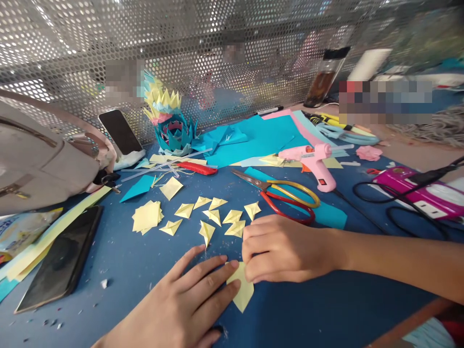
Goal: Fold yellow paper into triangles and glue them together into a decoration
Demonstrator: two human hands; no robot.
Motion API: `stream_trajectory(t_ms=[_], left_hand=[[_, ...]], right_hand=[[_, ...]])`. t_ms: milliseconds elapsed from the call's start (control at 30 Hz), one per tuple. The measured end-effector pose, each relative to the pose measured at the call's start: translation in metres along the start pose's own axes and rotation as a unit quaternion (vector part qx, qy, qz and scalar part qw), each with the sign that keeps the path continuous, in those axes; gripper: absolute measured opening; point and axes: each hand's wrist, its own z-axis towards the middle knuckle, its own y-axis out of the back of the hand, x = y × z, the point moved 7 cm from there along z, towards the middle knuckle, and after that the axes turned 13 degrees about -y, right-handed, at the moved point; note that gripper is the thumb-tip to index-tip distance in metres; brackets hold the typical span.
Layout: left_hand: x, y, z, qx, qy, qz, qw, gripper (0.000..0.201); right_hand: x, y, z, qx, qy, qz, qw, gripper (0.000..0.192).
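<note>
Pressing yellow paper [242, 290], left hand [188, 299], right hand [282, 249].

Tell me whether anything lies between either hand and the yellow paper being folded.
Nothing visible does. The left hand and right hand both press straight on the yellow paper; the folded yellow pieces lie beyond it.
</note>
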Motion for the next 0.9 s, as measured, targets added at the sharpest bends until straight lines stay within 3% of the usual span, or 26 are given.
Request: stream_trajectory(t_ms=[33, 167, 267, 600, 900], left_hand=[[-0.002, 0.002, -0.003, -0.058, -0.003, 0.015, 0.998, 0.042], [-0.008, -0.019, -0.009, -0.057, 0.009, 0.024, 0.998, 0.049], [-0.010, -0.020, -0.010, -0.065, 0.013, 0.021, 0.998, 0.049], [-0.010, -0.019, -0.008, -0.066, 0.024, 0.019, 0.997, 0.046], [-0.019, -0.020, -0.005, -0.037, 0.022, 0.096, 0.994, 0.058]], right_hand=[[-0.001, -0.001, 0.002, 0.006, -0.012, 0.019, 1.000, 0.019], [-0.005, -0.004, 0.007, 0.015, -0.062, 0.121, 0.991, 0.011], [-0.007, -0.005, 0.009, 0.016, -0.090, 0.162, 0.982, 0.008], [-0.003, -0.010, 0.014, 0.006, -0.108, 0.106, 0.988, 0.020], [-0.003, -0.012, 0.013, -0.001, -0.104, 0.094, 0.990, 0.014]])
